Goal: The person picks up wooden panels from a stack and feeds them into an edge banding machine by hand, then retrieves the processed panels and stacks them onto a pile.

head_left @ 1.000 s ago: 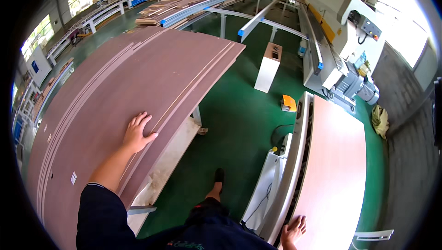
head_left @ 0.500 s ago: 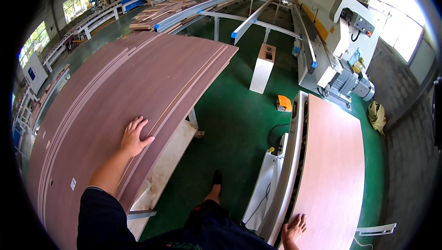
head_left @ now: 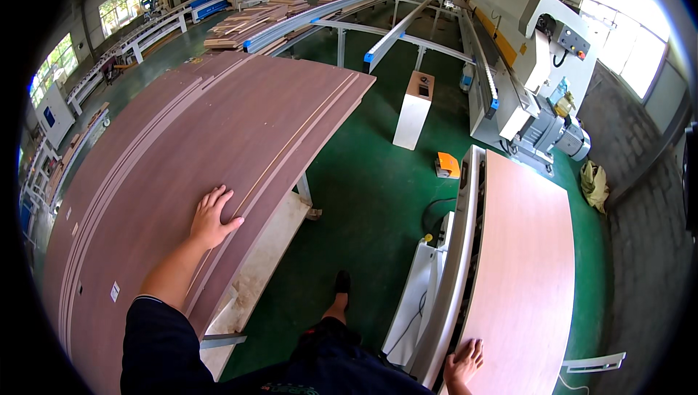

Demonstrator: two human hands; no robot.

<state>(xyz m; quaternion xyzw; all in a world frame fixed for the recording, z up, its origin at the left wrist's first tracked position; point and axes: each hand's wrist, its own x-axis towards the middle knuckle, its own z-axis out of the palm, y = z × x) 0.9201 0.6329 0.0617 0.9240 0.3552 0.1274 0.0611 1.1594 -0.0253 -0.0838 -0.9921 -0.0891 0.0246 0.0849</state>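
My left hand (head_left: 212,219) lies flat with fingers spread on a brown wood panel (head_left: 225,119), beside a thin pale strip (head_left: 294,144) that runs along it. Grooved bands and a few small labels mark this panel's surface, and it rests over a pale board (head_left: 269,250). On the right, my right hand (head_left: 464,362) rests near the edge of a light pinkish wood panel (head_left: 520,235), fingers stretched out. That panel lies on a machine bed with a metal side rail (head_left: 452,279). Neither hand grips anything.
A large machine (head_left: 523,39) with a control box and motor stands at the far right. An orange foot pedal (head_left: 448,165) and a white box stand (head_left: 414,115) are on the green floor. Blue-tipped rails (head_left: 396,35) stretch away; stacked boards (head_left: 247,21) lie behind the brown panel. Someone stands far back.
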